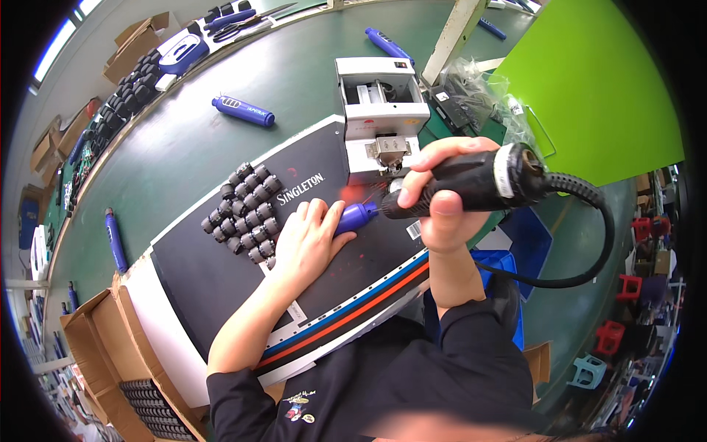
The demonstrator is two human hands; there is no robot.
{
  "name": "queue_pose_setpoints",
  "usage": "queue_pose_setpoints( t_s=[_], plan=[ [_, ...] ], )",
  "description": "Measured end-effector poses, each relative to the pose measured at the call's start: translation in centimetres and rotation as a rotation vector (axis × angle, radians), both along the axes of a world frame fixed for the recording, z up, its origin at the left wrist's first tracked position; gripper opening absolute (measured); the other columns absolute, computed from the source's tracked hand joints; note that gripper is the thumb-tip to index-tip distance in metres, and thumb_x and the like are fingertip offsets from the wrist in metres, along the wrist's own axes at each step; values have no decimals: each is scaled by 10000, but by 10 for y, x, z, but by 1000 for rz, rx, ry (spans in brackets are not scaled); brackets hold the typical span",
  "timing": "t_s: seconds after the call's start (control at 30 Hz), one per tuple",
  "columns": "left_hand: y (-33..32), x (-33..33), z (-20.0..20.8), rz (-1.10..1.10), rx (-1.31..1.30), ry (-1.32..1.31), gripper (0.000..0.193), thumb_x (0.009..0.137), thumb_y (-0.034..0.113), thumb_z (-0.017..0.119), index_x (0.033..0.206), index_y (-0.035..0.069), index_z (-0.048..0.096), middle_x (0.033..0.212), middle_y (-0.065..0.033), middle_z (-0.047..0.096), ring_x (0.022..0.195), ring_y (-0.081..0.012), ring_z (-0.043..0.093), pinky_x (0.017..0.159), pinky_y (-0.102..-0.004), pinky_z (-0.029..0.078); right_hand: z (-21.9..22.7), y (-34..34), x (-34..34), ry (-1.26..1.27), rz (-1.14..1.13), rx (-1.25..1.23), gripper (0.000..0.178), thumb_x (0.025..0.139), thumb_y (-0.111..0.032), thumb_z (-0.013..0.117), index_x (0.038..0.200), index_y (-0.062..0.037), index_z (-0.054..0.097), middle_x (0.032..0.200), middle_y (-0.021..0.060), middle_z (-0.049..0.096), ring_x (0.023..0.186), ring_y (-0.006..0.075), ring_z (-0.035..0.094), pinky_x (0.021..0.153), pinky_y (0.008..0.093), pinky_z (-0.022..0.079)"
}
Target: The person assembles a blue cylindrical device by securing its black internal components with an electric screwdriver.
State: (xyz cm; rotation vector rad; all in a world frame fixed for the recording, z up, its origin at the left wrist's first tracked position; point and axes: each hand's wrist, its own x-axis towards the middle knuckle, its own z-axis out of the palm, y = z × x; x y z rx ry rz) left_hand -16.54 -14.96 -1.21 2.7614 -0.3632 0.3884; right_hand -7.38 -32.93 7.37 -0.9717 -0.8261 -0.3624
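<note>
My right hand (442, 206) is wrapped round a black electric screwdriver (482, 180), held almost level with its tip pointing left. At the end of the tip lies a blue cylindrical housing (356, 219). Thumb and fingers of my left hand (308, 247) pin that housing down on the black mat (313, 184). Whether the bit touches a screw in it is too small to tell. Just beyond both hands stands a white screw feeder (381, 121). Left of my left hand, a cluster of small black ribbed caps (243, 210) stands on the mat.
Loose blue cylindrical devices (243, 110) lie around the green table (177, 162). The screwdriver's thick black cable (607, 243) loops at the right. An open cardboard box (110, 331) with black parts sits at the lower left. A bright green panel (596, 88) rises at the right.
</note>
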Motion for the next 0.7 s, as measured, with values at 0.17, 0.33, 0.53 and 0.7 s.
queue_pose_setpoints(
  t_s=[0.17,0.33,0.53,0.7],
  plan=[
    [2,5,-1,-24,-18,55,513,886,368,734,1260,43,598,1027,-121,550,942,-279,554,812,-372,492,-8,5,4,2,-12,-38,589,912,-216,777,1260,5,356,994,238,657,634,168,672,626,287,554],
    [4,5,3,-29,-27,60,492,902,365,720,1252,41,598,1021,-125,555,944,-283,557,812,-378,493,-12,10,3,73,-76,-167,651,901,-394,781,1273,-32,388,905,195,640,599,187,643,622,328,556],
    [6,7,2,-31,-6,95,486,912,365,707,1255,39,594,1017,-125,554,947,-286,562,812,-377,494,-28,11,9,223,114,-169,577,878,-260,825,1236,-97,403,870,120,581,595,184,593,538,304,536],
    [5,7,5,-59,7,71,487,921,372,698,1267,47,589,1028,-125,552,957,-287,569,824,-381,498,-32,9,13,147,156,-186,556,876,-257,826,1224,-112,417,892,118,581,615,183,598,540,309,542]
  ],
)
